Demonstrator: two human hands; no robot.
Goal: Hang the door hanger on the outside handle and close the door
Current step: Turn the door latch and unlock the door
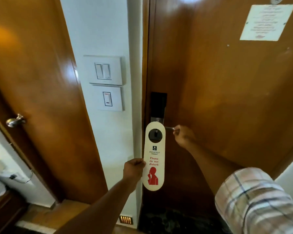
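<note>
While the brown door (227, 98) fills the right of the view with its left edge tight against the white wall (108, 31), nothing can be seen past that edge. A second brown door (32, 81) stands left of the wall, well apart from the first, a round knob (15, 121) on it. High on the right of the door is a white notice (265, 22), its print too blurred to read. Two switch plates (107, 81) sit on the wall, left of the door's black lock plate (158, 105).

The hanger (154, 157), white with a round hole near its top, is held upright in front of the door's left edge, just below the lock plate. It reads "PRESIDENT" and, in red, "Please do not disturb", above a red hushing figure. The left hand (134, 168) pinches its left edge. The right hand (183, 136), closed, grips the handle (169, 128) just right of the hanger's top.
</note>
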